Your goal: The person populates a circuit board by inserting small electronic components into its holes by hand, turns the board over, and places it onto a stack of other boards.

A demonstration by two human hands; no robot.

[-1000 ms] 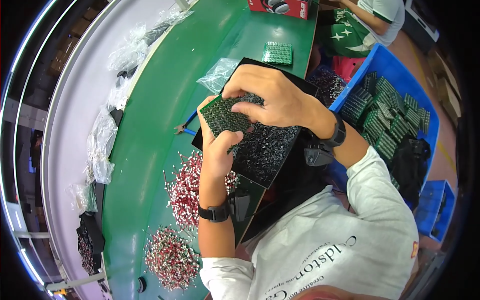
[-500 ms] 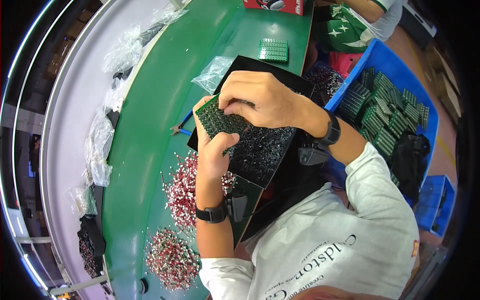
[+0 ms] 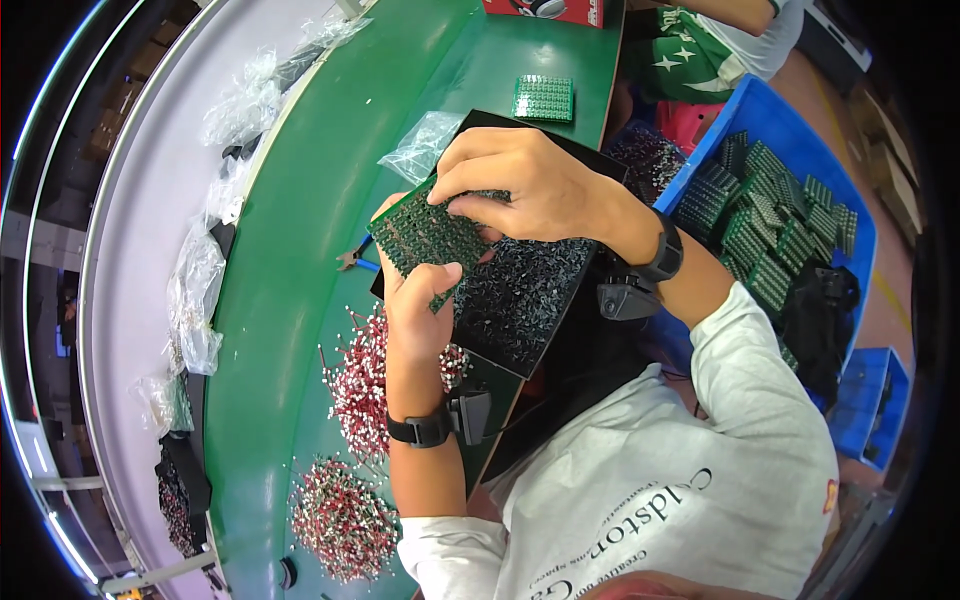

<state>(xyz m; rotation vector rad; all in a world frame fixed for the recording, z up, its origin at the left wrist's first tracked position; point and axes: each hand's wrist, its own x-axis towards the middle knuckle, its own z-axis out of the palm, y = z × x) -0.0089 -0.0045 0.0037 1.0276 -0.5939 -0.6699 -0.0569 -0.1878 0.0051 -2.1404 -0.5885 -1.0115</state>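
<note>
**Technician:** Which faults are possible from here?

**Instructor:** The main risk is loss of the circuit board (image 3: 425,238). If the right hand (image 3: 520,185) presses harder than the left hand (image 3: 418,300) braces, the board could pivot about the left thumb and slip. A slip could drop it onto the loose dark parts (image 3: 525,290) in the black tray (image 3: 590,162). Uneven finger pressure could also bend the small components on its face.

**Technician:** State the condition of the hands.

**Instructor:** The left pinches the board, thumb on the visible face at its lower right corner, fingers behind. The right has thumb and index finger close together at the board's upper part; whether they grip an item, I cannot tell.

**Technician:** And the board's position?

**Instructor:** Centre of the frame, between the hands: left hand below it, right hand to its upper right. The blue-handled cutters (image 3: 358,258) lie on the surface (image 3: 285,350), just left of it.
</note>
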